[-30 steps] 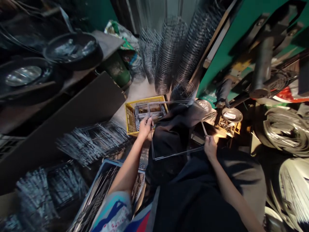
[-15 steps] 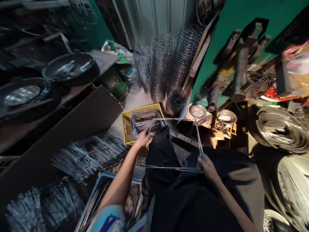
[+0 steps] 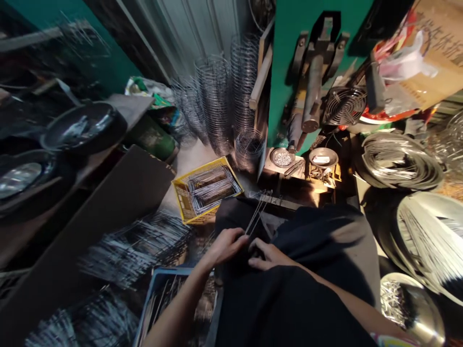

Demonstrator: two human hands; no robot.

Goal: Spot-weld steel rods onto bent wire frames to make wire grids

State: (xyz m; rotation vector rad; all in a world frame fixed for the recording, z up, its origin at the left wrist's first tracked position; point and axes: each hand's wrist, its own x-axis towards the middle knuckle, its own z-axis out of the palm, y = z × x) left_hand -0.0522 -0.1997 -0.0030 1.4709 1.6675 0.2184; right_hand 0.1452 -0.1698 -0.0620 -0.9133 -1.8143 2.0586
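Over my lap, my left hand (image 3: pixel 228 245) is closed on thin metal wires (image 3: pixel 256 217) that slant up and away toward the machine's base. Close to its right, my right hand (image 3: pixel 263 254) has curled fingers slightly apart, with nothing visible between them. A yellow crate (image 3: pixel 177 196) holding rectangular wire frames (image 3: pixel 213 185) sits on the floor beyond my left hand.
Left are piles of wire pieces (image 3: pixel 137 248), a blue crate (image 3: pixel 155 271) and a dark board (image 3: pixel 97 217). Ahead stand wire coil stacks (image 3: pixel 213 103) and a green machine (image 3: pixel 280 72) with a small dish (image 3: pixel 282 157). Right are wire coils (image 3: pixel 401 159) and a metal bowl (image 3: pixel 427 308).
My hands have come together over my lap from wide apart. My right hand has let go of the wire frame that spanned between them. The view has shifted to the right.
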